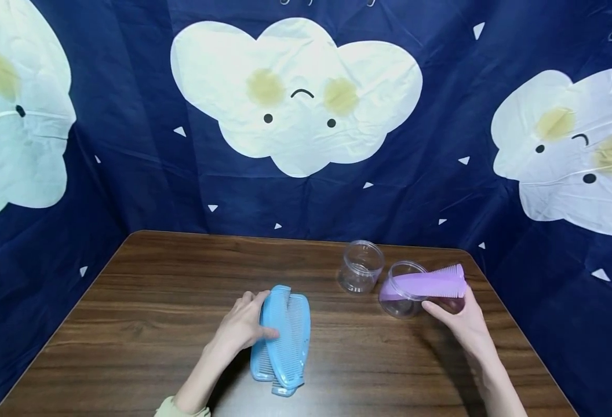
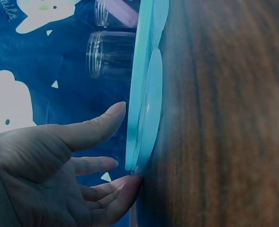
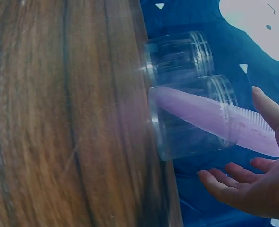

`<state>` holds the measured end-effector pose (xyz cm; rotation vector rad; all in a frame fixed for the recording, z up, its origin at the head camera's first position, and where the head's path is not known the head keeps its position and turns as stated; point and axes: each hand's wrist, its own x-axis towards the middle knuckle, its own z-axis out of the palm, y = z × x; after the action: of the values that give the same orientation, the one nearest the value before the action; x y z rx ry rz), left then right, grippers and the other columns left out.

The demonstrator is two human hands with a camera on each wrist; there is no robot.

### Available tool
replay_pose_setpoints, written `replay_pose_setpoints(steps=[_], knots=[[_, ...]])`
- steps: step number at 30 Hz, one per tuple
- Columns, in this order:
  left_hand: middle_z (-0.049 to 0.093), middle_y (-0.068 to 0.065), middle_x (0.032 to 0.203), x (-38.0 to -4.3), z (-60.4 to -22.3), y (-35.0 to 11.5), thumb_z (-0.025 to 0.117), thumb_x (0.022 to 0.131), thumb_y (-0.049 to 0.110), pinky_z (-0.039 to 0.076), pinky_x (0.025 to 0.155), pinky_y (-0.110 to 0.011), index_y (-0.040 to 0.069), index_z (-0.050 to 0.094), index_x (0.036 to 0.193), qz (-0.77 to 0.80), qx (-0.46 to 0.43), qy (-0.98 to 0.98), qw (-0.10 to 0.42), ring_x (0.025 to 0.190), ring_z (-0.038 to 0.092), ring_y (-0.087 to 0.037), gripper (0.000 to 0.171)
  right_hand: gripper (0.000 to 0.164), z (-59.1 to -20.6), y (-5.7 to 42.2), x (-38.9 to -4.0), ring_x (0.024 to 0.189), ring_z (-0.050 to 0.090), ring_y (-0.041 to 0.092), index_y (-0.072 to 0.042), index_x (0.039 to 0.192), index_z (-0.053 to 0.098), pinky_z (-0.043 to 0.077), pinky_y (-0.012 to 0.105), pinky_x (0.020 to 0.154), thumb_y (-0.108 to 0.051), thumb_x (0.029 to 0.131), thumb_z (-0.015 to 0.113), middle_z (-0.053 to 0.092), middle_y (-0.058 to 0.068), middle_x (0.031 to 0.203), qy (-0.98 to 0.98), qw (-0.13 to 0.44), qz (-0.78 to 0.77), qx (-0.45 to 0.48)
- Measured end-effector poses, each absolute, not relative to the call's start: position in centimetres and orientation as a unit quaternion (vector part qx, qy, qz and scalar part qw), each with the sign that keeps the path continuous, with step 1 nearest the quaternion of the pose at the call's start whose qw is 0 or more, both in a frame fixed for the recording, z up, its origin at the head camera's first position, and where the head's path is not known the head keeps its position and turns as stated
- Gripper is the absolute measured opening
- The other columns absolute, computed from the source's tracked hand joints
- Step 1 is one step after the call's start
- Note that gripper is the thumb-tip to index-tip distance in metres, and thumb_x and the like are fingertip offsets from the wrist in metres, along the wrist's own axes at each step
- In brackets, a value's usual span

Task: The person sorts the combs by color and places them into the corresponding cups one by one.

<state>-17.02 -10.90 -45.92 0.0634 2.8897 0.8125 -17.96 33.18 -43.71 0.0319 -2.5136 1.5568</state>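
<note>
Several blue combs (image 1: 286, 336) lie in an overlapping pile on the table. My left hand (image 1: 243, 323) is at the pile's left side, thumb over the combs and fingertips by their edge. In the left wrist view, a gap shows between this thumb and the blue combs (image 2: 148, 104). A purple comb (image 1: 428, 284) leans inside a clear jar (image 1: 401, 307), its upper end sticking out past the rim. My right hand (image 1: 462, 318) is around that outer end, thumb and fingers spread apart. The right wrist view shows the purple comb (image 3: 196, 113) between them, the fingertips away from it.
A second clear jar (image 1: 360, 269) stands just left of the one with the purple comb, near the back edge. Behind the wooden table (image 1: 155, 313) hangs a dark blue cloth (image 1: 139, 145) with white clouds, which also covers both sides.
</note>
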Motion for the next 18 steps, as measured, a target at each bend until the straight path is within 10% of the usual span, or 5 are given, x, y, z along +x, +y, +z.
replay_pose_setpoints(steps=[10, 18], knots=[[0.054, -0.025, 0.130, -17.1, -45.8, -10.7, 0.096, 0.069, 0.025, 0.051, 0.100, -0.060, 0.007, 0.048, 0.151, 0.274, 0.013, 0.959, 0.072, 0.122, 0.056, -0.044, 0.097, 0.097, -40.9, 33.7, -17.4, 0.114, 0.046, -0.014, -0.017, 0.165, 0.019, 0.040, 0.002, 0.091, -0.015, 0.089, 0.080, 0.047, 0.006, 0.146, -0.862, 0.144, 0.484, -0.054], [0.052, -0.027, 0.133, -17.1, -45.6, -10.7, 0.093, 0.075, 0.029, 0.049, 0.103, -0.061, 0.003, 0.046, 0.152, 0.267, 0.005, 0.960, 0.084, 0.129, 0.053, -0.050, 0.094, 0.097, -38.0, 33.2, -17.7, 0.107, 0.053, -0.014, -0.025, 0.163, 0.025, 0.045, 0.001, 0.085, -0.009, 0.086, 0.082, 0.047, 0.003, 0.148, -0.861, 0.195, 0.467, -0.046]])
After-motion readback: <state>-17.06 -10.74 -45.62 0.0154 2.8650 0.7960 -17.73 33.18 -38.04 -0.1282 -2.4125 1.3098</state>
